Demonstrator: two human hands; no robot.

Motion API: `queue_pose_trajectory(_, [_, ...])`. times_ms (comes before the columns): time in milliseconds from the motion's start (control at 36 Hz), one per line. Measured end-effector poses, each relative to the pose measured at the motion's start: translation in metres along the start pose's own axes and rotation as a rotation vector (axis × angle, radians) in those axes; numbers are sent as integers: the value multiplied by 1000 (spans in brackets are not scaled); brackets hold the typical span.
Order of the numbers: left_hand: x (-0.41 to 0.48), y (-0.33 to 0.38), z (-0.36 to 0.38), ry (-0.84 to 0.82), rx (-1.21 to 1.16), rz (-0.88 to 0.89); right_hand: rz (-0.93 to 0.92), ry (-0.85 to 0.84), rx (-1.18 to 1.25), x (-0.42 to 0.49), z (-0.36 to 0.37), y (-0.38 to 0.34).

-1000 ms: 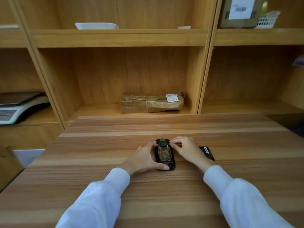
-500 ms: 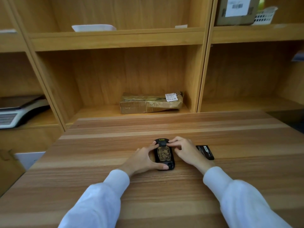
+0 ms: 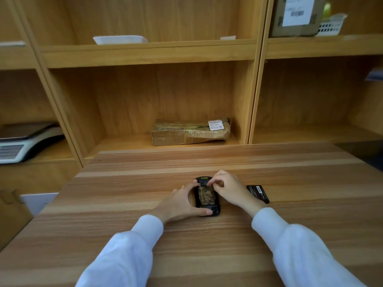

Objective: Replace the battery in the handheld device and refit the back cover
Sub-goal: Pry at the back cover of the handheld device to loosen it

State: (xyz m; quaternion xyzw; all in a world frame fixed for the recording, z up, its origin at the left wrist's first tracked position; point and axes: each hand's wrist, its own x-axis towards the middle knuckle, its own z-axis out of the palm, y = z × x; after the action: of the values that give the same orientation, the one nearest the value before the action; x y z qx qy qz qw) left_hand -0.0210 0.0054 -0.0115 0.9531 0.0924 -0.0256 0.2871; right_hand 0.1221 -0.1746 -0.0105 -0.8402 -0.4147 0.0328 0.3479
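A black handheld device (image 3: pixel 206 196) lies face down on the wooden table (image 3: pixel 124 204), its back showing a brownish camouflage-patterned panel. My left hand (image 3: pixel 181 200) cups its left side, with the thumb across the near end and the fingers at the far end. My right hand (image 3: pixel 229 188) rests on its right side, fingertips pinched at the upper end of the panel. A flat black battery (image 3: pixel 258 193) lies on the table just right of my right wrist, apart from the device.
Wooden shelving stands behind the table. A taped brown parcel (image 3: pixel 190 132) lies in the middle bay, a weighing scale (image 3: pixel 22 141) in the left bay. Higher shelves hold a white tray (image 3: pixel 120 39), a labelled box (image 3: pixel 296 16) and a white basket (image 3: pixel 331 23).
My right fingertips have curled in and shifted onto the upper end of the device's back panel. My left hand has stayed in place around the device.
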Motion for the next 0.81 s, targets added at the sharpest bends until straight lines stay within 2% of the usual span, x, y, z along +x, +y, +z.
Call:
queue_pose_trajectory(333, [3, 3, 5, -19, 47, 23, -8, -46, -288, 19, 16, -18])
queue_pose_trajectory(500, [1, 7, 5, -21, 65, 44, -58, 7, -470, 23, 25, -17])
queue_pose_trajectory(667, [0, 7, 5, -17, 68, 54, -72, 13, -545, 24, 27, -19])
queue_pose_trajectory(806, [1, 10, 3, 22, 35, 53, -26, 6, -444, 27, 21, -24])
